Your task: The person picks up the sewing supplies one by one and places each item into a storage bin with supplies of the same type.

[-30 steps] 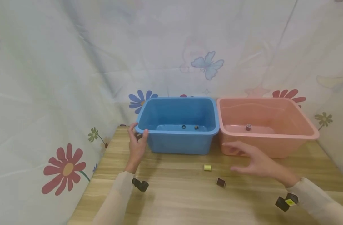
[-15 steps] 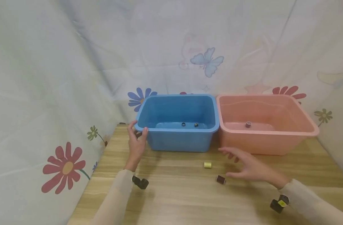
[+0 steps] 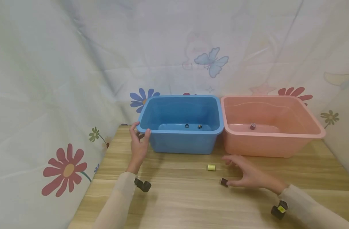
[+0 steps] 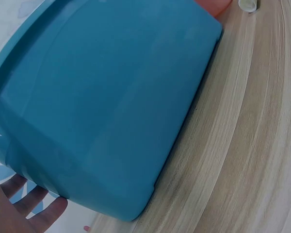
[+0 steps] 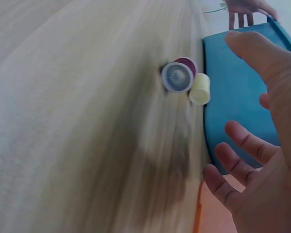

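My left hand (image 3: 139,149) holds the near left corner of the blue plastic tub (image 3: 183,143), thumb at the front rim and fingers along the side; the left wrist view shows those fingers (image 4: 48,213) against the tub's outer wall. Over the table, my right hand (image 3: 249,175) is spread, its thumb close beside a dark maroon thread spool (image 3: 224,182) and partly covering it. A yellow thread spool (image 3: 211,167) lies farther back, left of that hand. Both the maroon spool (image 5: 178,76) and yellow spool (image 5: 200,90) appear in the right wrist view, apart from the fingers.
A pink tub (image 3: 271,146) stands right of the blue one, with one small spool (image 3: 253,126) inside. Two small dark items (image 3: 199,126) lie on the blue tub's floor. Behind the wooden table (image 3: 174,203) hangs a printed curtain (image 3: 168,47).
My right hand has moved left and toward me, from in front of the pink tub to beside the maroon spool. The left hand stays on the blue tub.
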### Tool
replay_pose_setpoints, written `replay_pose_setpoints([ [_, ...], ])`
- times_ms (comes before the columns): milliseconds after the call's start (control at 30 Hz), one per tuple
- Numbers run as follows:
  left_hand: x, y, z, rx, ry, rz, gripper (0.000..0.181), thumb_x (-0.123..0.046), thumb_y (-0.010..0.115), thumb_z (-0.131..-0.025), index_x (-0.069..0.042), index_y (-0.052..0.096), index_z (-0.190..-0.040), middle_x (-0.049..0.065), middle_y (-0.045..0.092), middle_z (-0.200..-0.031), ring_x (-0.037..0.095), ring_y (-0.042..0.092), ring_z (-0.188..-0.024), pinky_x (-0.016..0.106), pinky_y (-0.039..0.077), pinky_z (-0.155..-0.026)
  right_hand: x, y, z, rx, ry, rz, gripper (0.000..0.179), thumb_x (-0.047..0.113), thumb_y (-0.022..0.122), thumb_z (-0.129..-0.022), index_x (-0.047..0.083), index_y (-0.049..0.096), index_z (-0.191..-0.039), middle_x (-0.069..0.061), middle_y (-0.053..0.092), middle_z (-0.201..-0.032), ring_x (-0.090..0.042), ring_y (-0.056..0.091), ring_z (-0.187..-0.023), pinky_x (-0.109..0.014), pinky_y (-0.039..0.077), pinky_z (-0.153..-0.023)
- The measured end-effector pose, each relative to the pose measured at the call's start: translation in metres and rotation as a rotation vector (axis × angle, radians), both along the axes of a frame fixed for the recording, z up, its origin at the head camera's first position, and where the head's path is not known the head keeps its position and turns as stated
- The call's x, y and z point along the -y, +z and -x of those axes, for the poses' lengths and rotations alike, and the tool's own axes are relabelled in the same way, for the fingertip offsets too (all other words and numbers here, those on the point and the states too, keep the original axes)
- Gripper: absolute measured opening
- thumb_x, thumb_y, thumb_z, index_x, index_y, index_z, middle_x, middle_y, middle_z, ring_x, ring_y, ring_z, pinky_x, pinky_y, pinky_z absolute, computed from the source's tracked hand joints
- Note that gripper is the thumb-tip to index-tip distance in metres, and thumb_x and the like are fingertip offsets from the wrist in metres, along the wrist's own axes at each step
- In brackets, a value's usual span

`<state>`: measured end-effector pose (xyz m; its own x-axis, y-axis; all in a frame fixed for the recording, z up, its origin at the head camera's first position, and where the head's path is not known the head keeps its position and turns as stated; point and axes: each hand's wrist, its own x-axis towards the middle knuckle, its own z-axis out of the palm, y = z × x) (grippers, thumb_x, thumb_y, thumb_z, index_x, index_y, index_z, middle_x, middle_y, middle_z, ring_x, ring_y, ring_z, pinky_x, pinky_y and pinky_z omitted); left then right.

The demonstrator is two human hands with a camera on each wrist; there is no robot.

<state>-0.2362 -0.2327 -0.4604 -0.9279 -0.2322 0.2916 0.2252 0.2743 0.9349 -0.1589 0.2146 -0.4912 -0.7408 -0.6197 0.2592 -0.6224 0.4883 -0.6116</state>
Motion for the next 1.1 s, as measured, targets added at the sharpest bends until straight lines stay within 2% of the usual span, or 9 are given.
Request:
replay_pose_setpoints([
  [100, 0.000, -0.002, 0.001, -0.018, 0.006, 0.014, 0.062, -0.042, 0.062, -0.102, -0.029, 0.029, -0.152, 0.022, 0.051, -0.146, 0.037, 0.059, -0.122, 0.056, 0.050, -0.094, 0.000, -0.006, -0.001, 0.011, -0.001, -0.014, 0.083, 0.040, 0.090, -0.078, 0.011, 0.052, -0.145, -0.005, 0.062, -0.126, -0.026, 0.058, -0.114, -0.045, 0.050, -0.095],
  [233, 0.000, -0.003, 0.001, -0.039, 0.007, 0.026, 0.062, -0.046, 0.062, -0.101, -0.031, 0.029, -0.151, 0.021, 0.052, -0.145, 0.036, 0.060, -0.121, 0.057, 0.051, -0.093, 0.002, -0.013, -0.003, 0.015, 0.003, -0.049, 0.078, 0.040, 0.090, -0.077, 0.015, 0.056, -0.142, -0.002, 0.060, -0.125, -0.022, 0.055, -0.112, -0.043, 0.049, -0.092],
  [467, 0.000, -0.005, 0.003, -0.034, 0.007, 0.023, 0.062, -0.049, 0.062, -0.101, -0.032, 0.029, -0.151, 0.021, 0.052, -0.145, 0.034, 0.060, -0.121, 0.056, 0.051, -0.093, 0.003, -0.021, -0.005, 0.043, 0.007, -0.086, 0.067, 0.039, 0.090, -0.077, 0.021, 0.061, -0.135, 0.005, 0.055, -0.125, -0.019, 0.054, -0.110, -0.044, 0.050, -0.089],
  [800, 0.001, -0.007, 0.002, -0.034, 0.001, 0.019, 0.063, -0.049, 0.062, -0.100, -0.032, 0.029, -0.151, 0.021, 0.053, -0.143, 0.035, 0.059, -0.121, 0.057, 0.050, -0.093, 0.004, -0.024, -0.004, -0.034, 0.018, -0.106, 0.048, 0.034, 0.090, -0.078, 0.030, 0.069, -0.121, 0.012, 0.058, -0.118, -0.011, 0.048, -0.111, -0.044, 0.045, -0.093],
  [933, 0.001, -0.007, 0.003, -0.009, -0.007, 0.011, 0.063, -0.045, 0.061, -0.102, -0.031, 0.027, -0.152, 0.021, 0.051, -0.146, 0.036, 0.057, -0.123, 0.057, 0.049, -0.096, 0.004, -0.025, -0.004, -0.036, 0.016, -0.112, 0.042, 0.034, 0.089, -0.079, 0.033, 0.070, -0.116, 0.012, 0.056, -0.118, -0.012, 0.047, -0.112, -0.045, 0.043, -0.093],
  [1100, 0.001, -0.005, 0.005, 0.016, -0.015, 0.006, 0.065, -0.034, 0.060, -0.104, -0.023, 0.023, -0.156, 0.026, 0.047, -0.149, 0.041, 0.055, -0.127, 0.059, 0.048, -0.098, 0.003, -0.028, -0.003, -0.035, 0.012, -0.111, 0.038, 0.037, 0.088, -0.080, 0.036, 0.070, -0.113, 0.014, 0.056, -0.117, -0.012, 0.046, -0.113, -0.045, 0.043, -0.093],
])
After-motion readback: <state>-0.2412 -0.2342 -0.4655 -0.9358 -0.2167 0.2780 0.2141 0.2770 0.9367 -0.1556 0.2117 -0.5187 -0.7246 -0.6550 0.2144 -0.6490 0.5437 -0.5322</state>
